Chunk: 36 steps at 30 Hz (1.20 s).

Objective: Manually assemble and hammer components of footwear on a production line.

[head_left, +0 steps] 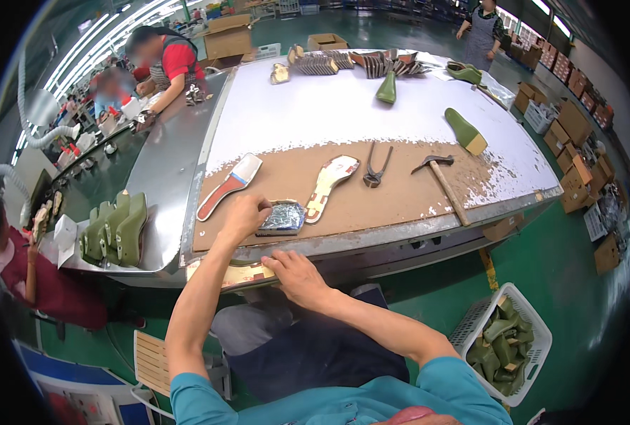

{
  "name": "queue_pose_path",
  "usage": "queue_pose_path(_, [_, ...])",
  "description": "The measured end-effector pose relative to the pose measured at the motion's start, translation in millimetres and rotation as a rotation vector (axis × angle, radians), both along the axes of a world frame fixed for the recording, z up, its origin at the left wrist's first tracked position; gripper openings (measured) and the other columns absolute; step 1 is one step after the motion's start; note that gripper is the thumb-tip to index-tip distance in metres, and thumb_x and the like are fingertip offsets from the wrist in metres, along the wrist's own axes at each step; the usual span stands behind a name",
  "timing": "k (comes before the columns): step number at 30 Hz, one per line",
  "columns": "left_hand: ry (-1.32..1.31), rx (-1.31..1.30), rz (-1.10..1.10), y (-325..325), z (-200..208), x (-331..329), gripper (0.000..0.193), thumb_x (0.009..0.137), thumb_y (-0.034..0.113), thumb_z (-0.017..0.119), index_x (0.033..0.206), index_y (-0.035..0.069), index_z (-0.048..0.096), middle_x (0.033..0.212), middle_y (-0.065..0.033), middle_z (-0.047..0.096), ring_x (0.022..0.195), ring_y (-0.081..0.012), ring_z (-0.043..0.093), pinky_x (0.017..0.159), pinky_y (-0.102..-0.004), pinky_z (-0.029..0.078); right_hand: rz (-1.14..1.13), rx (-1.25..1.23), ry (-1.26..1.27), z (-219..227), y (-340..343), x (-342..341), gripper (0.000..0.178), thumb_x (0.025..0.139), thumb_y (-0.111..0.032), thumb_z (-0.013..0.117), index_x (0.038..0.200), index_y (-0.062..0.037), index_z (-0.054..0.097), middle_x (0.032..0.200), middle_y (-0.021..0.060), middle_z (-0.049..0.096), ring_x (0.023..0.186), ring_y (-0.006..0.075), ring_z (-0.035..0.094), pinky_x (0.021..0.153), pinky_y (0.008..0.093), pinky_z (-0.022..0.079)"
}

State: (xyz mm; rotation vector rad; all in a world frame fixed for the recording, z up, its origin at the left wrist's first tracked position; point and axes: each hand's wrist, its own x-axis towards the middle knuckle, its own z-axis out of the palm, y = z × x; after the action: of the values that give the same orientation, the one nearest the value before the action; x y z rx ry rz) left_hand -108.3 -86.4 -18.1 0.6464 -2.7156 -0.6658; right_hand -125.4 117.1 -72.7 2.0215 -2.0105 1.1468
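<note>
My left hand [246, 217] is at the left side of a shallow tray [282, 230] of small, dark, shiny bits. Its fingers are curled together at the tray's rim; whatever they pinch is too small to make out. Below, at the table's front edge, my right hand [299, 275] grips the right end of a shoe last [247, 275] with a pale insole on its upturned face. Part of the last lies behind my left forearm. Behind the tray lie a red-and-white insole piece [231, 185] and a cream insole piece [331, 185].
Pincers [376, 170] and a hammer [448, 190] lie on the table's brown board [407, 202]. A green last [463, 131] rests beyond them. Stacked insoles line the back. More green lasts stand on the metal bench [162, 205] at left and fill a white basket [538, 354] at right.
</note>
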Motion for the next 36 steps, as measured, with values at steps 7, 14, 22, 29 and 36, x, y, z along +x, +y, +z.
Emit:
queue_pose_path(7, [0.103, 0.039, -0.029, 2.3, -5.1, 6.5, 0.013, 0.076, 0.009, 0.068, 0.086, 0.0, 0.069, 0.077, -0.0151, 0.068, 0.07, -0.0245, 0.066, 0.066, -0.0339, 0.051, -0.006, 0.011, 0.006, -2.1, 0.8, 1.1, 0.065, 0.069, -0.005, 0.07, 0.128, -0.0075, 0.043, 0.118, 0.0128, 0.047, 0.099, 0.0312, 0.049, 0.084, 0.0403, 0.043])
queue_pose_path(14, [0.302, 0.237, 0.003, 39.7, 31.4, 61.7, 0.014, 0.083, 0.008, 0.066, 0.086, -0.003, 0.058, 0.073, -0.0149, 0.063, 0.067, -0.0231, 0.063, 0.062, -0.0328, 0.049, 0.001, 0.031, -0.009, 1.5, 5.7, 10.1, 0.061, 0.068, -0.004, 0.067, 0.126, -0.0053, 0.046, 0.117, 0.014, 0.048, 0.097, 0.0322, 0.05, 0.083, 0.0399, 0.044])
queue_pose_path(22, [0.335, 0.225, 0.033, 76.5, 2.9, 106.9, 0.015, 0.086, 0.007, 0.062, 0.099, 0.0, 0.065, 0.091, -0.0088, 0.067, 0.085, -0.0151, 0.065, 0.068, -0.0274, 0.055, 0.056, -0.017, -0.042, 0.4, 2.7, -7.6, 0.061, 0.07, -0.011, 0.07, 0.126, -0.0011, 0.046, 0.121, 0.0196, 0.051, 0.109, 0.0372, 0.051, 0.093, 0.0428, 0.043])
queue_pose_path(29, [0.189, 0.488, 0.064, 81.9, 11.3, 99.3, 0.021, 0.091, 0.015, 0.058, 0.106, 0.0, 0.058, 0.095, -0.0075, 0.071, 0.089, -0.0109, 0.065, 0.072, -0.0221, 0.052, -0.547, 0.003, 0.1, 24.7, 81.7, -161.0, 0.042, 0.094, -0.029, 0.053, 0.127, -0.0033, 0.049, 0.125, 0.0178, 0.053, 0.118, 0.033, 0.049, 0.098, 0.0406, 0.039])
queue_pose_path(36, [0.142, 0.544, -0.011, 82.0, 9.8, 103.5, 0.024, 0.092, 0.017, 0.058, 0.108, -0.001, 0.057, 0.096, -0.0065, 0.071, 0.089, -0.0094, 0.064, 0.075, -0.0225, 0.051, -1.094, 0.584, 0.577, -13.3, 187.8, -343.6, 0.043, 0.098, -0.035, 0.038, 0.137, -0.0144, 0.04, 0.125, 0.0212, 0.053, 0.107, 0.0405, 0.055, 0.091, 0.046, 0.043])
